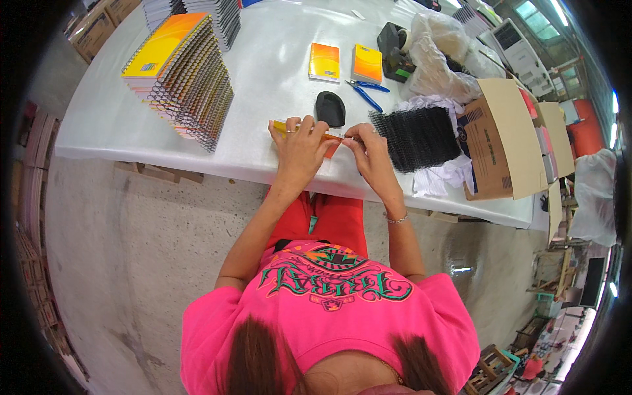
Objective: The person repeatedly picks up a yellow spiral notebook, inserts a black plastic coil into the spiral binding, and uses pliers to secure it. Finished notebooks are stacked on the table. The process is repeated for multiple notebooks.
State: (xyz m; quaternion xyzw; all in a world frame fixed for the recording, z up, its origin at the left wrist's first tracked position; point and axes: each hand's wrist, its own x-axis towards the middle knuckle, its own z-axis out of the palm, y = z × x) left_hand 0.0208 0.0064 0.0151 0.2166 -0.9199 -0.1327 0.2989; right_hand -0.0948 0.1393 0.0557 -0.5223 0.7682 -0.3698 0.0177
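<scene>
Notebook (pixel 280 127) rests in curled left hand (pixel 299 148), right hand (pixel 371 150) (seemingly) pinching.

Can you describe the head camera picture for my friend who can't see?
A left hand holds a yellow-orange notebook, the right hand at its end, over a white table. Nearby are a notebook stack, two small notebooks, blue pliers, black coils and an open box.

On table (pixel 266 72), clock centred on held booklet (pixel 279 127): dish (pixel 330 109) just beyond at 12; front notebook (pixel 324 62) farther, 12; second notebook (pixel 367 64) at 1, pliers (pixel 366 96) just this side; notebook stack (pixel 187 85) at 10; plastic bag (pixel 442 66) at 2; coil pile (pixel 421 138) at 3 on crumpled sheet (pixel 436 181), carton (pixel 495 148) beyond.
</scene>
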